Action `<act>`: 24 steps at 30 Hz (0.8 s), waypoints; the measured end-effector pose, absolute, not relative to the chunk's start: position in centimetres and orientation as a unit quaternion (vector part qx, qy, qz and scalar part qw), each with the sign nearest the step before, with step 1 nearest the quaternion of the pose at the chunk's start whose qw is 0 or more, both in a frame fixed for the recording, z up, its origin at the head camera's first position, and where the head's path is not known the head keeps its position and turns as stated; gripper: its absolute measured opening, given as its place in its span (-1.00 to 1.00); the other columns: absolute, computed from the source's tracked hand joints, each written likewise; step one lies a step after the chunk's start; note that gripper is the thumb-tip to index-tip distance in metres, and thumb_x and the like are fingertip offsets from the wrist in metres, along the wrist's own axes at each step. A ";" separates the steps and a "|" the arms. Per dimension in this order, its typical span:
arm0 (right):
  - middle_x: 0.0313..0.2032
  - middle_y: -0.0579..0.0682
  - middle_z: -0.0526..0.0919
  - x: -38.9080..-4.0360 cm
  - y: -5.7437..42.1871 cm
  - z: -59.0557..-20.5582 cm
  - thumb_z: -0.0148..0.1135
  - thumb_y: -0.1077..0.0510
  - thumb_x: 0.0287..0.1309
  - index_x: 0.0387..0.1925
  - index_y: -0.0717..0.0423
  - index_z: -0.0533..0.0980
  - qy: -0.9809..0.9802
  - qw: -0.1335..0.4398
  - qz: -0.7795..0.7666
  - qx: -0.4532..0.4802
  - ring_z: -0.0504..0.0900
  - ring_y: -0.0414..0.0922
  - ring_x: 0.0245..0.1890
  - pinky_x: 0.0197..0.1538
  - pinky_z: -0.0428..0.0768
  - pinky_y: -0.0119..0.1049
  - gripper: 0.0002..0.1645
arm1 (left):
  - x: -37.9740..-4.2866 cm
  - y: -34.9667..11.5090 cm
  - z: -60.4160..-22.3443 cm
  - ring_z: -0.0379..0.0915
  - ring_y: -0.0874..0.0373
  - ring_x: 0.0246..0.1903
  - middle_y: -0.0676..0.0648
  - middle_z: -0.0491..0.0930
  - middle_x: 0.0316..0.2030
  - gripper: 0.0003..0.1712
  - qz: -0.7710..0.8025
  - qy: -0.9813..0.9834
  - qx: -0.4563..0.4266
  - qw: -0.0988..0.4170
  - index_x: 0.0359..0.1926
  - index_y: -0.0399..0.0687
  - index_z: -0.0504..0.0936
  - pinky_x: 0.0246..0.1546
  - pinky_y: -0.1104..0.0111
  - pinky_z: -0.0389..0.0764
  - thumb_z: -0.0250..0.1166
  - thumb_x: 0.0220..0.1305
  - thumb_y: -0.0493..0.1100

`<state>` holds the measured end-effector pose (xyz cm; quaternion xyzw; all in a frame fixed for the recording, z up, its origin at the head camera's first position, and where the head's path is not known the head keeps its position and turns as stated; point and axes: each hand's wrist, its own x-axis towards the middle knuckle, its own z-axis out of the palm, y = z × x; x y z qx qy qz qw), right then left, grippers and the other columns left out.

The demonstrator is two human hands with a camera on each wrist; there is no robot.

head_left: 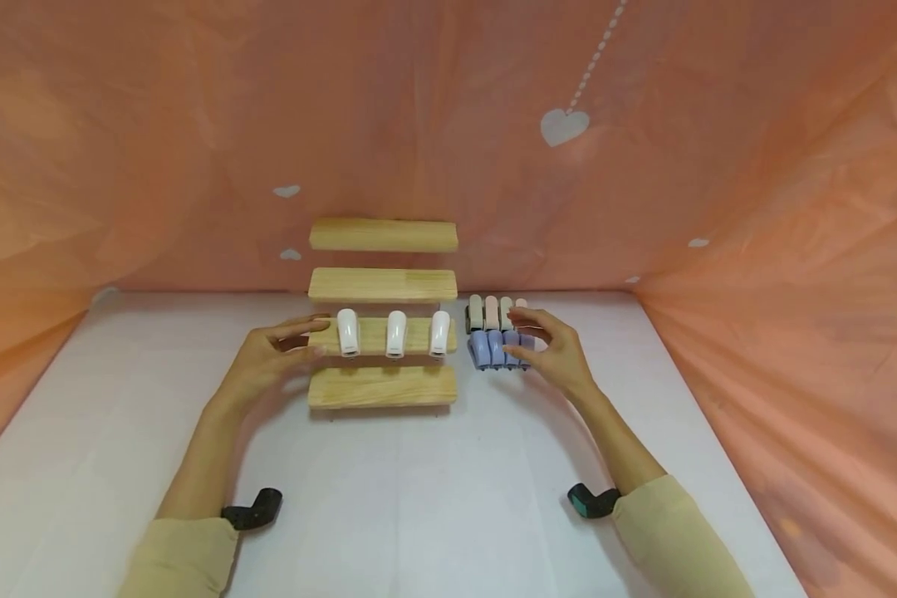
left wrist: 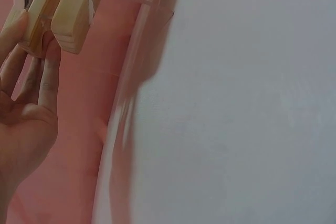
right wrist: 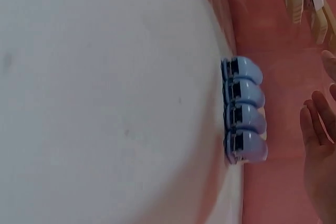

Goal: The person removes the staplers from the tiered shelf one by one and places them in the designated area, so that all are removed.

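My left hand [head_left: 265, 357] pinches the left end of a wooden board [head_left: 374, 336], thumb on the front side and fingers behind. In the left wrist view, the thumb and fingertips meet the board's end [left wrist: 35, 38]. Three white clips [head_left: 396, 334] are clamped along this board, at its left, middle and right. My right hand [head_left: 556, 353] hovers by two rows of clips, thumb and fingers spread apart. The front row is several blue clips [head_left: 496, 349]. Behind them stand several pale grey and pink clips [head_left: 491, 312], partly hidden by my fingers. The right wrist view shows the blue clips [right wrist: 248, 94] beside my hand.
Two bare boards, an upper one [head_left: 384, 235] and one below it [head_left: 383, 285], rise behind the gripped board. Another board [head_left: 383, 388] sits in front. The white tabletop [head_left: 448, 515] meets orange-pink sheeting [head_left: 433, 108] at the back and sides.
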<state>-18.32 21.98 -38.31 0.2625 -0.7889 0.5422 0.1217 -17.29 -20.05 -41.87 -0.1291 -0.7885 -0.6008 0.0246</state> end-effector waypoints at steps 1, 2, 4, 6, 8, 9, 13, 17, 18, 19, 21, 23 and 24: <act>0.05 0.44 0.56 -18.3 21.6 -38.3 0.44 0.56 -0.09 0.12 0.56 0.45 -0.788 0.120 0.543 0.266 0.53 0.34 0.07 0.18 0.50 0.07 -0.34 | -17.3 -20.1 -41.9 0.49 0.25 0.04 -0.15 0.49 0.26 -0.45 -0.599 -0.790 -0.129 0.026 0.21 -0.27 0.59 0.01 0.56 0.52 0.44 0.24 -0.14; 0.05 0.44 0.56 -18.2 21.3 -38.3 0.44 0.56 -0.09 0.12 0.56 0.45 -0.786 0.119 0.543 0.271 0.53 0.34 0.06 0.18 0.50 0.08 -0.34 | -17.3 -20.1 -41.9 0.48 0.26 0.04 -0.15 0.49 0.26 -0.46 -0.596 -0.793 -0.126 0.027 0.20 -0.26 0.59 0.01 0.57 0.51 0.44 0.24 -0.13; 0.04 0.42 0.57 -18.1 20.7 -38.3 0.46 0.55 -0.11 0.12 0.55 0.46 -0.784 0.122 0.540 0.282 0.54 0.34 0.05 0.17 0.51 0.07 -0.34 | -17.3 -20.1 -42.0 0.46 0.25 0.06 -0.14 0.50 0.26 -0.46 -0.592 -0.795 -0.127 0.026 0.21 -0.23 0.59 0.02 0.57 0.50 0.43 0.25 -0.12; 0.02 0.40 0.59 -18.0 20.2 -38.1 0.47 0.55 -0.13 0.11 0.53 0.47 -0.782 0.127 0.535 0.292 0.55 0.34 0.03 0.17 0.52 0.06 -0.33 | -17.3 -20.1 -42.0 0.46 0.22 0.05 -0.13 0.50 0.26 -0.46 -0.593 -0.795 -0.130 0.024 0.22 -0.23 0.59 0.01 0.56 0.51 0.43 0.26 -0.12; 0.01 0.41 0.59 -18.0 19.7 -38.0 0.47 0.56 -0.14 0.11 0.53 0.48 -0.779 0.130 0.532 0.304 0.55 0.34 0.02 0.15 0.52 0.06 -0.33 | -17.4 -20.0 -42.1 0.47 0.20 0.02 -0.12 0.49 0.26 -0.45 -0.591 -0.795 -0.131 0.023 0.22 -0.21 0.59 -0.02 0.56 0.51 0.43 0.26 -0.11; 0.01 0.42 0.59 -18.0 19.4 -37.9 0.48 0.56 -0.15 0.10 0.53 0.48 -0.778 0.132 0.530 0.310 0.56 0.33 0.02 0.15 0.53 0.06 -0.33 | -17.4 -20.0 -42.1 0.47 0.19 0.02 -0.12 0.49 0.26 -0.45 -0.593 -0.794 -0.133 0.022 0.23 -0.21 0.59 -0.02 0.55 0.52 0.43 0.25 -0.12; 0.01 0.40 0.60 -17.9 18.1 -37.5 0.49 0.54 -0.15 0.10 0.55 0.48 -0.772 0.131 0.526 0.331 0.59 0.21 0.01 0.12 0.56 0.03 -0.33 | -17.4 -20.1 -42.1 0.49 0.22 0.01 -0.10 0.51 0.25 -0.45 -0.598 -0.791 -0.131 0.024 0.22 -0.23 0.59 -0.01 0.56 0.52 0.44 0.24 -0.14; 0.00 0.34 0.63 -17.8 16.9 -36.9 0.52 0.51 -0.16 0.09 0.51 0.50 -0.781 0.137 0.503 0.344 0.63 0.09 -0.01 0.10 0.61 -0.13 -0.33 | -17.4 -20.1 -42.1 0.51 0.24 0.01 -0.10 0.51 0.25 -0.46 -0.604 -0.785 -0.135 0.025 0.21 -0.28 0.59 -0.02 0.55 0.54 0.44 0.24 -0.16; -0.01 0.33 0.64 -17.7 16.6 -36.8 0.52 0.50 -0.16 0.09 0.50 0.51 -0.784 0.139 0.496 0.346 0.63 0.09 -0.03 0.09 0.61 -0.16 -0.33 | -17.5 -20.1 -42.0 0.51 0.24 0.01 -0.11 0.51 0.25 -0.46 -0.605 -0.784 -0.138 0.026 0.21 -0.29 0.58 -0.01 0.54 0.54 0.44 0.24 -0.17; -0.01 0.33 0.64 -17.7 16.4 -36.7 0.52 0.50 -0.16 0.09 0.49 0.51 -0.785 0.140 0.493 0.348 0.63 0.11 -0.03 0.09 0.61 -0.14 -0.33 | -17.5 -20.1 -42.0 0.51 0.24 0.01 -0.12 0.50 0.25 -0.46 -0.607 -0.782 -0.139 0.025 0.21 -0.29 0.58 -0.01 0.54 0.55 0.44 0.24 -0.18; 0.00 0.34 0.63 -17.7 15.9 -36.5 0.52 0.50 -0.16 0.11 0.49 0.50 -0.784 0.135 0.493 0.353 0.61 0.19 -0.02 0.11 0.59 -0.05 -0.31 | -17.5 -20.1 -42.0 0.51 0.24 0.01 -0.13 0.50 0.25 -0.46 -0.607 -0.782 -0.139 0.026 0.20 -0.29 0.58 -0.02 0.54 0.55 0.44 0.24 -0.18; 0.02 0.34 0.61 -17.7 15.5 -36.5 0.51 0.49 -0.14 0.13 0.49 0.48 -0.780 0.121 0.501 0.356 0.58 0.26 0.00 0.13 0.56 0.07 -0.30 | -17.4 -20.1 -42.0 0.51 0.23 0.00 -0.15 0.49 0.26 -0.46 -0.605 -0.784 -0.137 0.025 0.21 -0.29 0.58 -0.02 0.54 0.55 0.43 0.24 -0.18; 0.04 0.35 0.60 -17.7 15.4 -36.6 0.51 0.49 -0.13 0.14 0.49 0.47 -0.776 0.113 0.507 0.358 0.56 0.29 0.02 0.13 0.53 0.13 -0.29 | -17.4 -20.1 -41.9 0.50 0.23 0.01 -0.14 0.49 0.26 -0.46 -0.603 -0.786 -0.134 0.025 0.21 -0.29 0.58 -0.02 0.55 0.55 0.44 0.24 -0.17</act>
